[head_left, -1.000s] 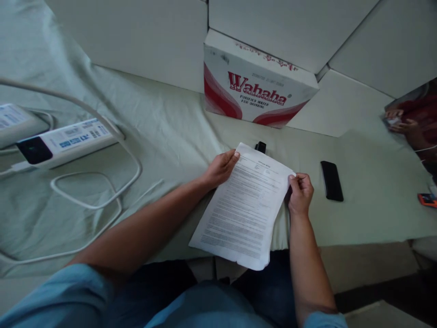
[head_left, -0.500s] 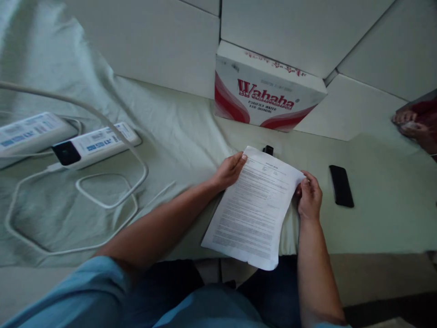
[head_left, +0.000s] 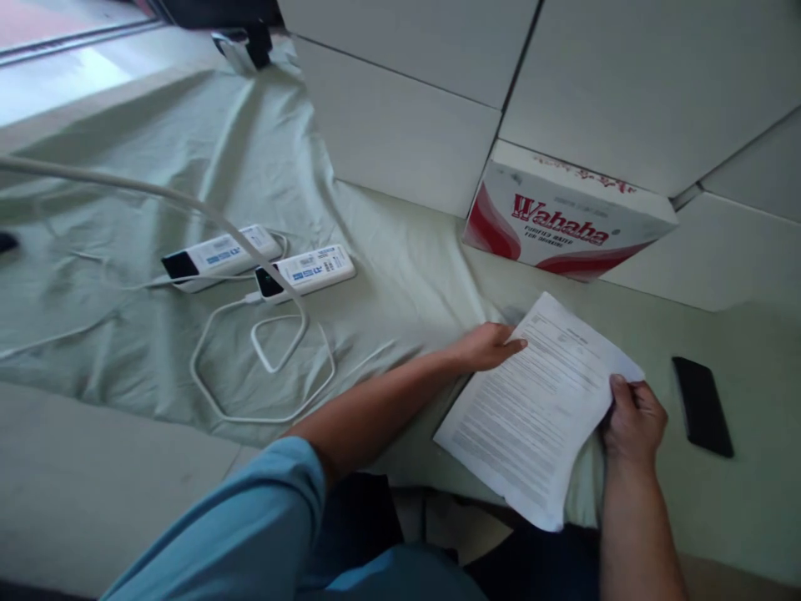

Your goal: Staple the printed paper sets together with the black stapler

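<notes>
Holding printed sheet (head_left: 538,409), box (head_left: 563,225) (reads "Wahaha")

It looks like a makeshift office or data-recording room — a table draped in a pale green cloth (head_left: 188,167), plain white panels (head_left: 400,125) as backdrop, a Wahaha water carton (head_left: 563,225), two power strips (head_left: 256,263) with white cables (head_left: 263,367) — and a printed form (head_left: 538,405).
</notes>
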### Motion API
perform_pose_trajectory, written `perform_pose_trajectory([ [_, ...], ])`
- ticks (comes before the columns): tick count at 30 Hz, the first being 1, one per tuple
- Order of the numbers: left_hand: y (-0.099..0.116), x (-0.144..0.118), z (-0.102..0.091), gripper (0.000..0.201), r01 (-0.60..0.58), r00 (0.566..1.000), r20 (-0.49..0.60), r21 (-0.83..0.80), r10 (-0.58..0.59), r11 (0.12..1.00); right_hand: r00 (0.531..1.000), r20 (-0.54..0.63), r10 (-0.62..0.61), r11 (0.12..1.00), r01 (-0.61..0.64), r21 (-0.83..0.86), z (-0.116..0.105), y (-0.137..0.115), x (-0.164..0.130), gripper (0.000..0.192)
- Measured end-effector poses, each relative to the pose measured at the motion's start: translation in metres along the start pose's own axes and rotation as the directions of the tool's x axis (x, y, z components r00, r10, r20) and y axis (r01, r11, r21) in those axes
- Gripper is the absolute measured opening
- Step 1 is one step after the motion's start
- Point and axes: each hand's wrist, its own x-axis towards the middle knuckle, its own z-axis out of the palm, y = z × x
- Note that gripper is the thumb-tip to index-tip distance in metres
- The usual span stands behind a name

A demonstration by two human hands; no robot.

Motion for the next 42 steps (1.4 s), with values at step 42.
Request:
perform_pose_trajectory([
  [42, 0.013, -0.004, -0.008, 0.056, 0.092, 0.874, -0.18, -0.851, -0.452, 0.517, 0.98, 0.04, 0.194, 0.969, -0.185, -0.163, 0.024, -0.035, 0.012, 0.053],
])
